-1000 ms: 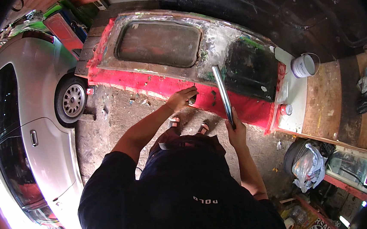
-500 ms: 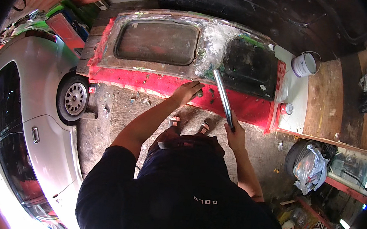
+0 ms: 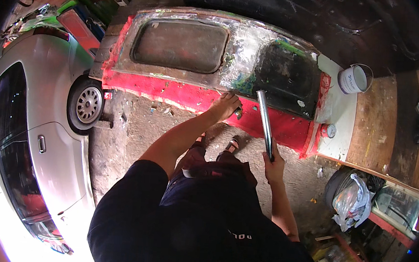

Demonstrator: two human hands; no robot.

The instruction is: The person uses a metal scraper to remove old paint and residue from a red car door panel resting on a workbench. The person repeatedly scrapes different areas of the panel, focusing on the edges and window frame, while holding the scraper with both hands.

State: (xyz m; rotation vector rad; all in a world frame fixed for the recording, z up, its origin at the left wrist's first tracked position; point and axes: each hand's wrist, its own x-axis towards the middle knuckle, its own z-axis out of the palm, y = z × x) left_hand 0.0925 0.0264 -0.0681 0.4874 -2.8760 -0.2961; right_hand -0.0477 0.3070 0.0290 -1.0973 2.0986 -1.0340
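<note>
A large vehicle door panel (image 3: 246, 43) with scraped, patchy paint lies flat on a red cloth (image 3: 192, 94) that covers the bench in front of me. My left hand (image 3: 226, 105) is closed at the panel's near edge around a small dark tool (image 3: 239, 113), whose end pokes out beside my fingers; its other end is hidden. My right hand (image 3: 274, 164) grips a shiny metal tube (image 3: 265, 120) by its darker lower part. The tube slants up and left, its far end over the panel's near edge, close to my left hand but apart from it.
A white bucket (image 3: 353, 80) and a small red-and-white can (image 3: 328, 130) stand on the bench at right. A silver car (image 3: 46, 138) is parked at left. A plastic bag (image 3: 351, 201) hangs by a tyre at lower right. Paint flakes litter the floor.
Both hands appear farther right in the picture, and the tube's far end sits lower. My left hand has turned a little with the small tool. My grips are kept.
</note>
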